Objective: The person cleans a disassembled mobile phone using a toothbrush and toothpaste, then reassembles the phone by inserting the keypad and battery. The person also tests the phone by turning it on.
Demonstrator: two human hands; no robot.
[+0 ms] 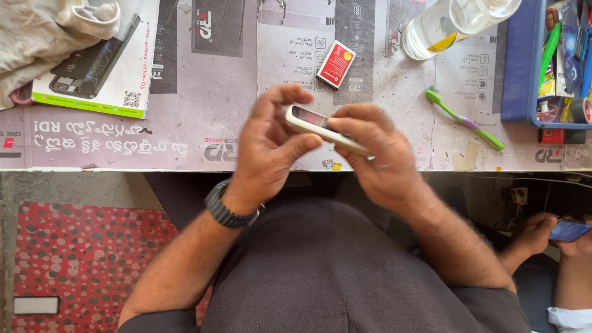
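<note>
The landmark here is the small white phone (325, 128), held in the air just above the near edge of the workbench (203, 132), in front of the person's body.

To its left, the left hand (268, 145) is curled about the phone's left end: the thumb lies along the near side, the index finger arches over the top, and the other fingers are half closed under it. A dark watch (229, 209) sits on that wrist.

The phone's long axis runs from upper left to lower right, slightly tilted. Its left end, where a strip of dark screen shows, points toward the left hand; its right end disappears under the right hand's fingers. It seems to be turned partly on edge, though motion blur makes that hard to tell for sure.

To the phone's right, the right hand (376, 151) is closed over the right half, fingers laid flat along the top edge and thumb hidden beneath. Both hands touch the phone; neither is nearer.

Beyond the phone, on the bench, lies a small red battery (336, 63). Farther right of the phone lie a green toothbrush (464, 118), a clear bottle (453, 21) and a blue tray (524, 61) of tools. Far left of the phone, a black phone (92, 61) rests on a box beside a cloth (43, 37). At lower right, another person's hands (552, 234) hold a blue phone.
</note>
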